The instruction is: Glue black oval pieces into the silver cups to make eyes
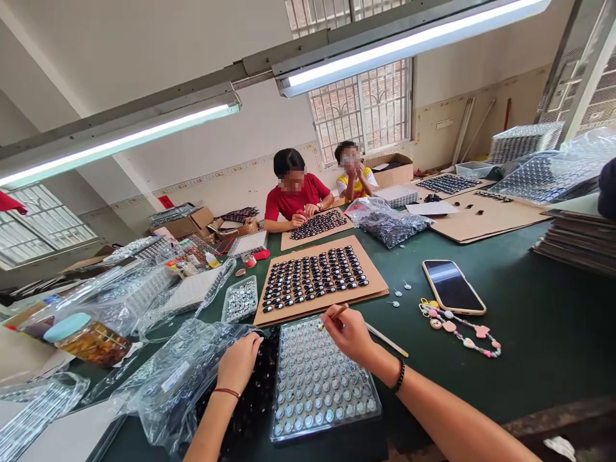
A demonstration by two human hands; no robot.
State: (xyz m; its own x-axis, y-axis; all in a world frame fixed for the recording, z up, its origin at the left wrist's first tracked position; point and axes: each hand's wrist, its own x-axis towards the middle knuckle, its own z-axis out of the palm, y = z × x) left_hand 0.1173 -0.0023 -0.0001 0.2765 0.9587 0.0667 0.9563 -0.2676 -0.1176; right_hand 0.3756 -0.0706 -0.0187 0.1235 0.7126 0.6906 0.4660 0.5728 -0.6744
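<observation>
My right hand [350, 333] pinches a thin wooden stick [385, 340] over the far edge of a clear blister tray [317, 385] filled with several small round silver pieces. My left hand [239, 362] rests curled on a pile of small black pieces [255, 391] in a plastic bag just left of the tray; what its fingers hold is hidden. Beyond the tray lies a cardboard sheet [375, 282] covered with rows of black oval pieces [315, 276].
A phone [452, 287] and a beaded charm strap [459, 327] lie on the green table to the right. Plastic bags, a jar [91, 340] and a smaller tray [240, 299] crowd the left. Two other people sit across the table at more cardboard sheets. Stacked boards stand far right.
</observation>
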